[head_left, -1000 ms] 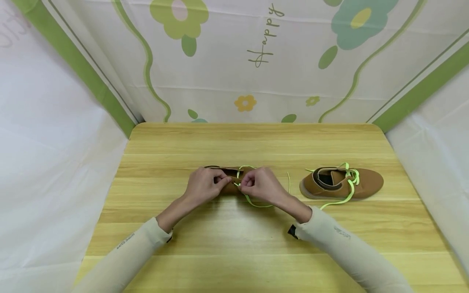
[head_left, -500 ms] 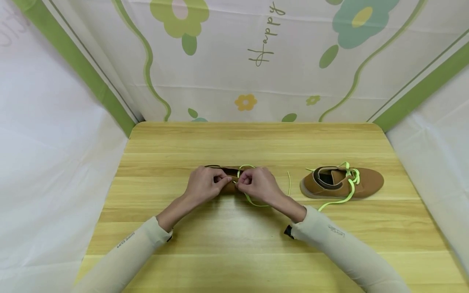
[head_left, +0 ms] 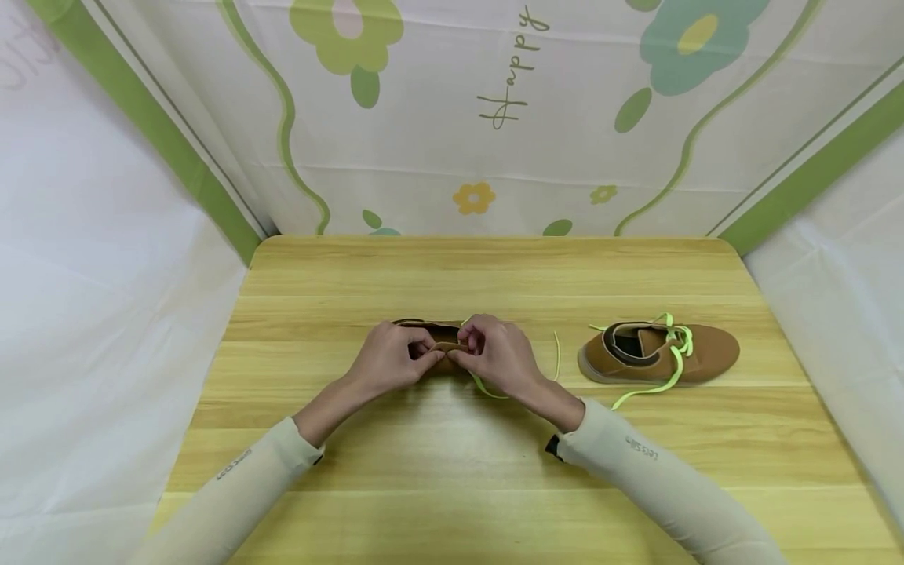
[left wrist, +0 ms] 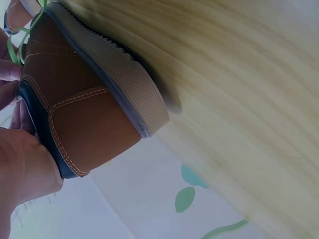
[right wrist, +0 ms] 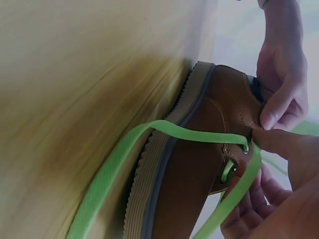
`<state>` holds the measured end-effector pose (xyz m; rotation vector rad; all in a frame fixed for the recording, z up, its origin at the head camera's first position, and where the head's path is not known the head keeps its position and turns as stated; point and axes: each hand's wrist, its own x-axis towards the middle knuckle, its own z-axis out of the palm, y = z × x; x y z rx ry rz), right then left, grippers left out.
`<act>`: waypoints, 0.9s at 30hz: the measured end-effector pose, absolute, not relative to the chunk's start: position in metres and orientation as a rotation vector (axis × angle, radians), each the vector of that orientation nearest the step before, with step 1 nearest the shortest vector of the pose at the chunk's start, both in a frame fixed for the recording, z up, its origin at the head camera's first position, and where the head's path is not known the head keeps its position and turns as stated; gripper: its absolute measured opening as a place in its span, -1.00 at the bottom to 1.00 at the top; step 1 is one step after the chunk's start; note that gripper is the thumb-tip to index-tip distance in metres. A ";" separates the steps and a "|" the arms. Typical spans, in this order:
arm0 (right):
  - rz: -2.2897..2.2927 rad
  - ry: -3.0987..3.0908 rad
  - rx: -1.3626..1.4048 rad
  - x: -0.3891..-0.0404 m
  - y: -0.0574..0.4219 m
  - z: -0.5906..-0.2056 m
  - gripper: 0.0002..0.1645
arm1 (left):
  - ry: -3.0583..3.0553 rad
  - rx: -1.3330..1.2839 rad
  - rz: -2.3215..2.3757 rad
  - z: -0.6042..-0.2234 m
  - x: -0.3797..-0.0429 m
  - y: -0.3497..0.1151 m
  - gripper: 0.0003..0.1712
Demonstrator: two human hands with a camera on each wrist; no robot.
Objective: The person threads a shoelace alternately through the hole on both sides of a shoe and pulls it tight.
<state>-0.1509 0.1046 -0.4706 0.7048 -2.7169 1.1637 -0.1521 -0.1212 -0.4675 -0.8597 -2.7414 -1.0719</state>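
Note:
A brown shoe (right wrist: 184,184) with a tan ribbed sole and neon green lace (right wrist: 114,154) rests on the table between both hands. My left hand (head_left: 384,357) pinches the edge of its near side flap by the opening. Right beside it, my right hand (head_left: 497,357) pinches the same flap at the eyelets, thumb outside and fingers within the shoe. The thumb tips almost meet. In the right wrist view, lace emerges from the eyelets and drapes over the shoe's side. The shoe's dark-lined heel (left wrist: 37,109) faces left; its toe is hidden behind my right hand in the head view.
A matching brown shoe (head_left: 709,353) sits to the right, its green lace (head_left: 653,390) trailing over the wooden table (head_left: 452,486). White curtains with green trim (head_left: 162,149) and printed flowers stand behind and on both sides.
My right hand has shifted left toward my left hand. It pinched the lace near the eyelets earlier and now grips the shoe's flap. The left hand has barely moved.

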 end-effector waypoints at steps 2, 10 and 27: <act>1.141 -2.714 0.744 -0.151 0.104 -0.470 -0.76 | -2.715 -0.902 -1.056 -0.469 -0.152 -0.123 -0.86; 1.102 -2.781 0.932 -0.154 0.105 -0.469 -0.92 | -2.547 -1.044 -0.951 -0.473 -0.150 -0.127 -0.89; 1.581 -2.956 0.678 -0.160 0.111 -0.464 -0.89 | -2.509 -1.042 -0.976 -0.474 -0.150 -0.125 -0.89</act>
